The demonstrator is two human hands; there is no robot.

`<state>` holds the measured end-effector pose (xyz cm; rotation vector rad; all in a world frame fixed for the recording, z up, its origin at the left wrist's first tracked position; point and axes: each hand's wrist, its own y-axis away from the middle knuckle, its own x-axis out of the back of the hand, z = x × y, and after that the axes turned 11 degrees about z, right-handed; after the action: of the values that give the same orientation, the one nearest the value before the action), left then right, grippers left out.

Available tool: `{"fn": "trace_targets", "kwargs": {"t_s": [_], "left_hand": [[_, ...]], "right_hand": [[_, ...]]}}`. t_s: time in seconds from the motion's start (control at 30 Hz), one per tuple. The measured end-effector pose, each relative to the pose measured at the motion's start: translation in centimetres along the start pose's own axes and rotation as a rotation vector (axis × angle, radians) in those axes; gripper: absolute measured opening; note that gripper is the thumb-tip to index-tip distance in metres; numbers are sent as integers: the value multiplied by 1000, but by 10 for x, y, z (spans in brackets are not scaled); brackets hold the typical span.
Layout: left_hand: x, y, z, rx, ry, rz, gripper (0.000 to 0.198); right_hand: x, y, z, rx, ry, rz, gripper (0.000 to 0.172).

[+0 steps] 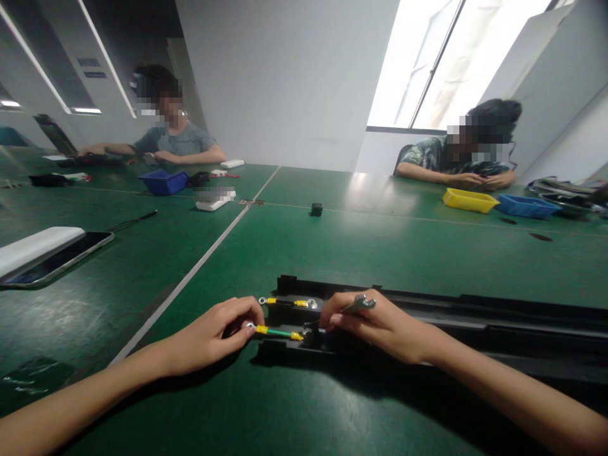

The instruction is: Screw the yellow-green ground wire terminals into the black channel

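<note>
Black channel [430, 304]: green wire [279, 332], one end inside, other pinched by left hand [221, 328]; right hand [387, 326] gripping wrench [360, 304].

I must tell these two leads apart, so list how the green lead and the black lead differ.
Color: the green lead is green between its yellow sleeves; the black lead is black there.
Place: the green lead lies nearer the wearer, the black lead farther off.
Hold: the left hand appears to pinch the green lead's left end; the black lead's looks unpinched.
Shared: yellow sleeves, a metal ring at the left.
</note>
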<state>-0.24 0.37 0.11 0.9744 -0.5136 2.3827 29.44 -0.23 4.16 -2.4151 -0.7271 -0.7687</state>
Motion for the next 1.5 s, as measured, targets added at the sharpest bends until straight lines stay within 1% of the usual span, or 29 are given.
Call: {"fn": "trace_targets", "kwargs": {"t_s": [0.2,0.37,0.8,0.9,1.0,1.1,1.23,1.37,1.5], "left_hand": [[0,1,0,7,-2,8,13],[-1,1,0,9,-7,-1,14],[0,1,1,8,-13,0,14],[0,2,0,14,-17,-4,13],[0,2,-1,5,-10,-5,13],[0,2,1,2,-11,-1,13],[0,1,3,-17,-13,16,14],[-1,0,3,-42,-23,41,13],[-1,-1,3,-65,-26,60,10]], "right_hand": [[0,1,0,29,-5,-14,21],[1,1,0,17,-33,-32,19],[1,-1,0,17,-23,-56,22],[2,-1,-2,-2,-42,-63,24],[2,-1,-4,-51,-107,-54,24],[0,0,-5,-95,-155,0,23],[-1,1,-3,-107,-105,61,27],[-1,1,-3,-59,-38,20,33],[0,1,-1,-57,-2,-3,34]]}}
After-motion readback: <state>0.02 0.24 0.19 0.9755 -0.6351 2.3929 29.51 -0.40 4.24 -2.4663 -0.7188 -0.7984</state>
